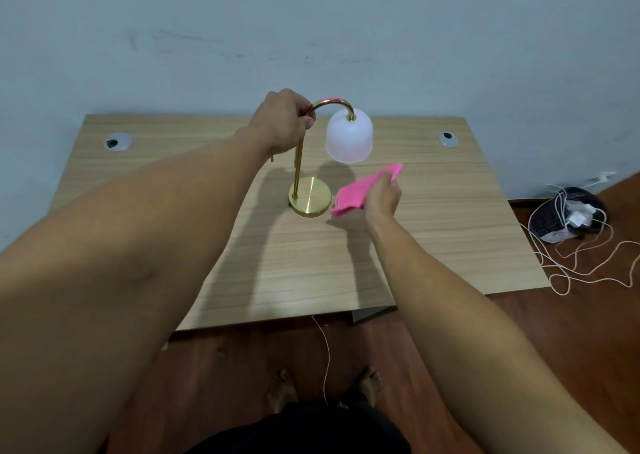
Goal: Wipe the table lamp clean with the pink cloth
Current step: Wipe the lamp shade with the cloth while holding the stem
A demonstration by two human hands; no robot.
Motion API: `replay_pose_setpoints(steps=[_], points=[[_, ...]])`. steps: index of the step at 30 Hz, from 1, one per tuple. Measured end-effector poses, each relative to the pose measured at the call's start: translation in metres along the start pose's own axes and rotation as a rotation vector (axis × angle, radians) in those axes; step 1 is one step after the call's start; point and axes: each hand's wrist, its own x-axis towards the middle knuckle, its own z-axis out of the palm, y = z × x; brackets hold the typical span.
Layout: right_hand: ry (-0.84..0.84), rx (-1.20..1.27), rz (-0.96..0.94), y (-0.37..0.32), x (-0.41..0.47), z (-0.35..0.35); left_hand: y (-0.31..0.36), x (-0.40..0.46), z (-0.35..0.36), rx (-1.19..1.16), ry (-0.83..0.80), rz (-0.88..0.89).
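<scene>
A table lamp stands upright on the wooden table (433,232). It has a round brass base (310,197), a thin brass stem that curves over at the top, and a white frosted shade (349,138) hanging to the right. My left hand (284,121) grips the stem just below the curve. My right hand (382,197) holds the pink cloth (353,194) just right of the base and below the shade. The cloth is bunched and hangs a little above the tabletop, close to the base's right edge.
Two round cable grommets sit near the table's back corners, one on the left (117,141) and one on the right (448,138). A dark basket (564,219) with white chargers and loose cords lies on the wooden floor to the right. The wall is right behind the table.
</scene>
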Motion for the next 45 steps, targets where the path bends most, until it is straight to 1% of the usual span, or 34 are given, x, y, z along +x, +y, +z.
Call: replay_pose_setpoints(steps=[1,3,6,7,9,11,13,15,17,19,21,22,23,24,26,27,30,31,33,36,40,41,42,43,45], points=[[0.01,0.051,-0.044,-0.007,-0.002,0.001,0.0,0.0,0.0,0.0,-0.001,-0.001],[-0.004,0.05,-0.267,-0.018,-0.01,0.006,0.0,0.0,0.001,0.0,-0.002,-0.003],[-0.108,-0.133,-0.688,-0.022,-0.02,0.024,0.0,0.001,0.001,-0.004,0.001,-0.007],[-0.148,-0.199,-0.771,-0.018,-0.023,0.03,0.0,0.001,0.001,-0.005,0.003,-0.008],[-0.201,-0.34,-0.844,-0.003,-0.029,0.038,-0.001,0.0,0.0,-0.002,0.004,-0.005],[-0.215,-0.462,-0.872,0.018,-0.034,0.038,0.0,0.0,0.0,0.003,0.003,0.0],[-0.245,-0.521,-0.892,0.036,-0.036,0.034,0.0,0.0,0.0,0.012,0.001,0.004],[-0.282,-0.518,-0.86,0.049,-0.038,0.027,0.001,0.001,0.0,0.013,-0.002,0.005],[-0.311,-0.471,-0.724,0.059,-0.042,0.022,0.001,0.002,0.0,0.01,-0.001,0.006],[-0.274,-0.304,-0.458,0.059,-0.043,0.019,0.0,0.002,0.0,0.009,-0.002,0.008],[-0.157,-0.066,-0.116,0.048,-0.036,0.016,0.001,0.001,0.0,0.008,-0.001,0.006],[-0.105,0.03,0.018,0.041,-0.031,0.014,0.001,0.001,0.0,0.008,-0.001,0.004],[-0.073,0.095,0.081,0.033,-0.027,0.011,0.002,0.001,-0.001,0.006,-0.001,0.003],[-0.048,0.132,0.057,0.024,-0.025,0.01,0.002,0.001,-0.001,0.005,-0.001,0.0],[-0.01,0.187,-0.137,0.006,-0.025,0.014,0.002,0.0,-0.001,0.005,0.001,-0.001],[-0.006,0.155,-0.252,-0.004,-0.025,0.019,0.002,0.0,-0.001,0.006,0.001,-0.001],[-0.083,-0.115,-0.556,-0.021,-0.023,0.038,0.001,0.001,-0.001,0.011,0.0,-0.002],[-0.117,-0.212,-0.666,-0.021,-0.024,0.043,0.001,0.002,-0.001,0.014,0.0,-0.001],[-0.13,-0.407,-0.857,-0.013,-0.024,0.047,0.0,0.002,-0.001,0.02,-0.001,0.006],[-0.109,-0.703,-1.026,0.011,-0.016,0.039,-0.001,0.004,0.0,0.032,0.0,0.02],[-0.15,-0.958,-1.323,0.037,0.0,0.017,-0.002,0.006,0.001,0.025,0.004,0.018],[-0.186,-0.978,-1.366,0.043,0.004,0.011,-0.002,0.005,0.001,0.025,0.002,0.02],[-0.242,-0.966,-1.357,0.048,0.005,0.005,-0.001,0.005,0.001,0.025,-0.001,0.021],[-0.306,-0.944,-1.302,0.053,0.004,-0.001,-0.001,0.005,0.001,0.023,-0.004,0.022],[-0.395,-0.906,-1.115,0.062,0.0,-0.011,-0.001,0.005,0.001,0.013,-0.005,0.019]])
